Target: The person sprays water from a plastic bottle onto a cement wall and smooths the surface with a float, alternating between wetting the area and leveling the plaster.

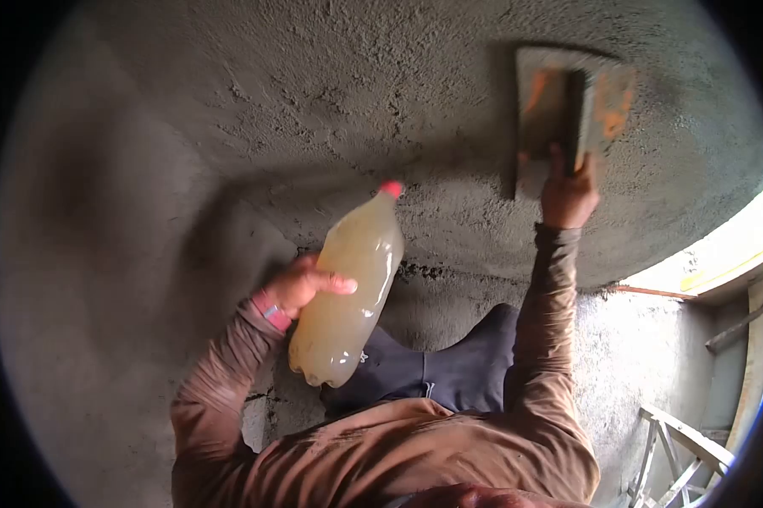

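A large plastic bottle (356,279) of cloudy yellowish liquid is gripped in my left hand (301,286), its red cap (391,189) pointing up toward the wall. My thumb lies across the bottle's side, and the other fingers are hidden behind it. My right hand (569,193) is wrapped round the handle of a plastering float (614,93). The float's flat plate, marked with orange patches, lies close against the rough grey plaster (381,85). A slight blur runs over the float and that hand.
Smoother grey plaster (85,254) covers the left side. At the right, a bright opening (720,245) has a wooden edge below it. A metal lattice frame (678,453) stands at the lower right, by a pale rough wall (635,364).
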The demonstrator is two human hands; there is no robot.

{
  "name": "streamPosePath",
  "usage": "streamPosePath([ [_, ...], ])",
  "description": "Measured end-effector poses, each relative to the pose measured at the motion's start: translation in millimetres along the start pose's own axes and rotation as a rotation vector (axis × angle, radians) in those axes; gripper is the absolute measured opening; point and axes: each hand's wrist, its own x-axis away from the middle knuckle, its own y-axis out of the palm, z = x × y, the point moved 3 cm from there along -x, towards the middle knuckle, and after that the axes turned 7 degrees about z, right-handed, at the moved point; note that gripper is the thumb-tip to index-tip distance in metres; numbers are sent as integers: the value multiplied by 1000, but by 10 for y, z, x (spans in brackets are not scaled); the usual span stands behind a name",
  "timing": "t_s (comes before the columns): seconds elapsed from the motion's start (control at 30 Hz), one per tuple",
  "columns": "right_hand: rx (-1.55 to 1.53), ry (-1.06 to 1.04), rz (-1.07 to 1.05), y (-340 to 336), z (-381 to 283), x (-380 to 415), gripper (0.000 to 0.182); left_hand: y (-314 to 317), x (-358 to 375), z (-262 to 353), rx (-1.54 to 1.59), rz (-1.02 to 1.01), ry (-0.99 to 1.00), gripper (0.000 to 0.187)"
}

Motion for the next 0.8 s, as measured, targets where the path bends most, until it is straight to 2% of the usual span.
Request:
streamPosePath([
  [0.17, -83, 18, 11, 15, 205, 259, 36, 546, 217, 1006, -224, 31, 202, 46],
  [0.3, -102, 8, 93, 26, 60, 12, 34, 374, 524, 1297, -125, 115, 343, 41],
  [0.33, -136, -227, 193, -43, -264, -102, 33, 299, 597, 1362, -149, 131, 349, 40],
  [0.4, -97, -367, 188, -36, -968, -212, 34, 169, 694, 1470, -143, 170, 341, 40],
  [0.43, 64, -582, 32, 47, -1244, -191, 35, 146, 716, 1533, -291, 172, 309, 41],
  [0.47, -17, -562, -25, 204, -1433, -139, 39, 109, 718, 1551, -445, 163, 272, 41],
  [0.57, -89, -399, -490, 299, -1601, 333, 32, -35, 644, 1404, -394, 109, 226, 46],
  [0.63, -155, -593, -212, 390, -966, 704, 33, -132, 673, 1116, -344, 144, 299, 44],
  [0.7, -40, -436, -261, 381, -128, 900, 32, -246, 637, 789, -308, 161, 413, 45],
  [0.77, -254, -62, -137, 112, -22, 520, 41, -334, 473, 472, -313, 88, 422, 41],
  [0.8, -190, -252, 38, 9, -182, 246, 38, -331, 397, 340, -277, 66, 402, 39],
])
